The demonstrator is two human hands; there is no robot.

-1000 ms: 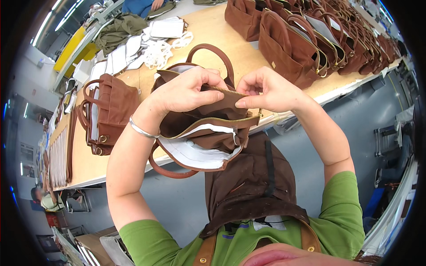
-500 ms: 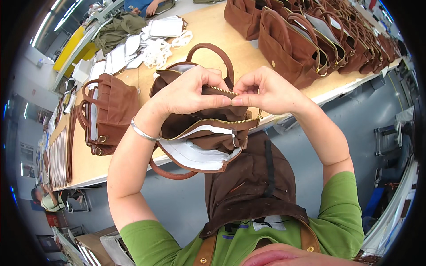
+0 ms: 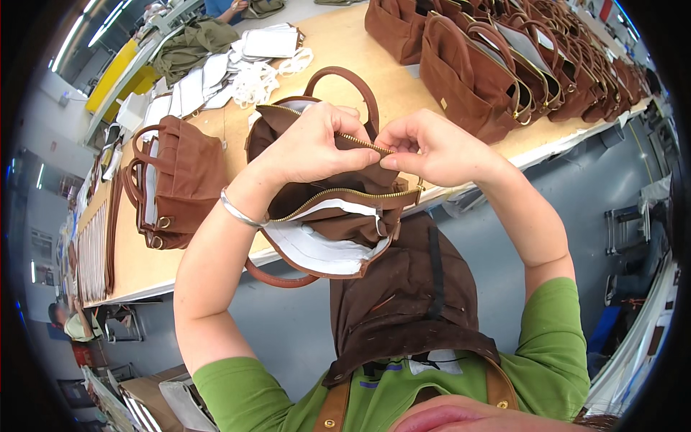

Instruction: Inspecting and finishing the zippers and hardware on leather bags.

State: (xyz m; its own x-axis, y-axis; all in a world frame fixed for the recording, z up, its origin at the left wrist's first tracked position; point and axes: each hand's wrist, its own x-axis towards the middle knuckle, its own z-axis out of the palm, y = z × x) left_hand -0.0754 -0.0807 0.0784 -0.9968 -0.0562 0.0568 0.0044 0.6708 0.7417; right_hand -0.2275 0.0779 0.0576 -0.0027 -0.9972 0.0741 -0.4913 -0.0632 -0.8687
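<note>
A brown handbag (image 3: pixel 374 204) with a white lining stands open at the near edge of the table, its two halves spread apart. Along its far opening runs a brass zipper (image 3: pixel 366 142), which both hands pinch. My left hand (image 3: pixel 324 144) grips the zipper edge between thumb and fingers. Close beside it, my right hand (image 3: pixel 425 147) pinches the same edge, thumb tips almost meeting. A second zipper edge (image 3: pixel 338 193) curves across the nearer side of the bag. One round handle rises behind my hands; the other hangs below the table edge.
Another brown handbag (image 3: pixel 191 173) stands to the left on the wooden table (image 3: pixel 338 50). Rows of brown bags (image 3: pixel 468 79) fill the right side. White pieces (image 3: pixel 270 45), white cord (image 3: pixel 255 85) and olive fabric (image 3: pixel 194 50) lie at the far left. A co-worker's hand (image 3: pixel 232 11) shows beyond.
Both hands keep pinching the zipper edge and have shifted slightly. My left thumb has moved a little up and right. The bag stays nearly in place.
</note>
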